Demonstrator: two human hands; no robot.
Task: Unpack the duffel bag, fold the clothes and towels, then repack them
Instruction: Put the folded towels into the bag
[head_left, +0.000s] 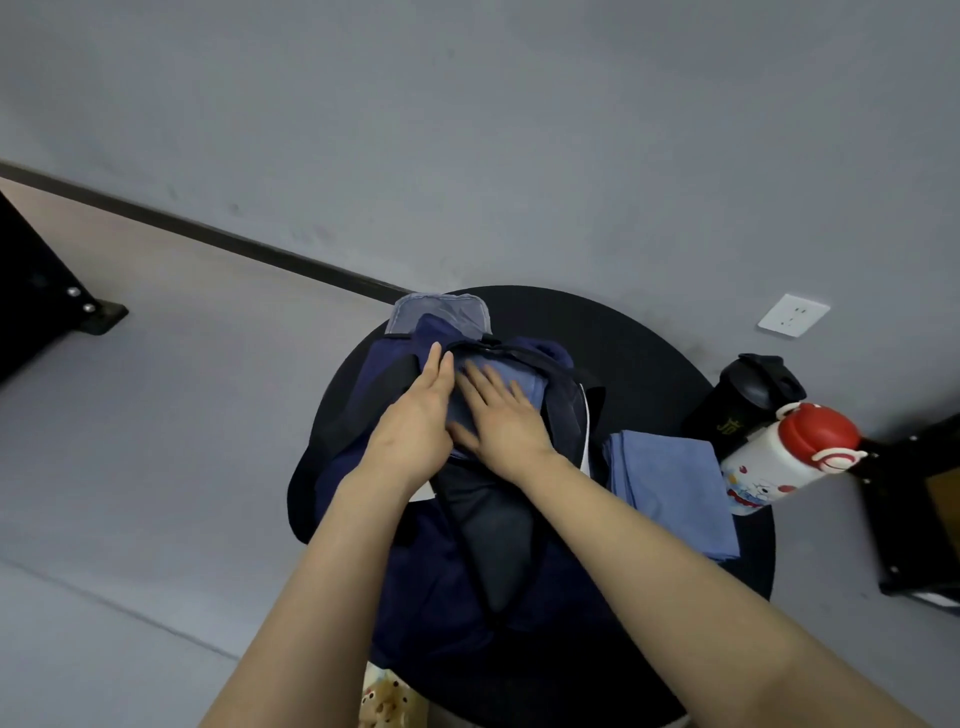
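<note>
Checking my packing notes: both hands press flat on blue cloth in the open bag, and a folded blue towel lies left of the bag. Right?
Not quite. The head view shows the folded blue towel lying right of the bag, not left. The rest holds.

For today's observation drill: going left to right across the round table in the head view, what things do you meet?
Navy duffel bag with both hands on it → folded blue towel → black bottle → white bottle with red cap.
</note>
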